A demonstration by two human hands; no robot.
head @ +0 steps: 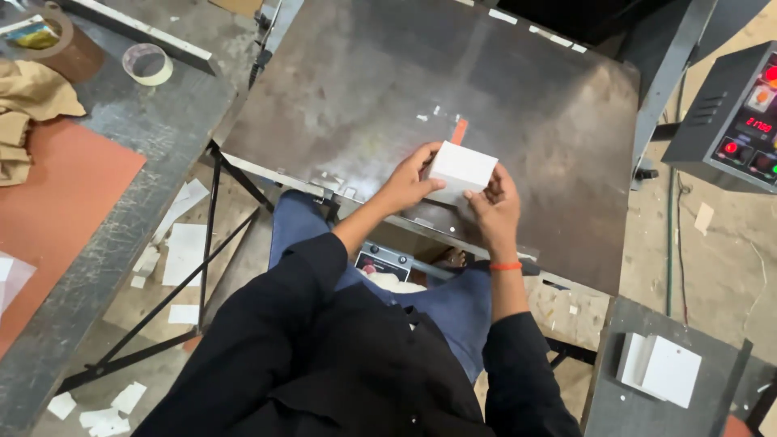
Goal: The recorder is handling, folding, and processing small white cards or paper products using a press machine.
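White box [461,167] | held by left hand [407,184], right hand [495,207] | over metal plate [364,89]

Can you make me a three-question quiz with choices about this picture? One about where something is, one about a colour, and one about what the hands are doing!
1. Where is the stack of white cards?
A. small stand, lower right
B. floor
C. lap

2. What colour is the wristband?
A. blue
B. orange
C. green

3. How is the white box held?
A. left hand only
B. nobody holds it
C. both hands

Answers: 1 A, it lies on the grey stand. 2 B, it shows orange on the right wrist. 3 C, left hand and right hand both grip it.
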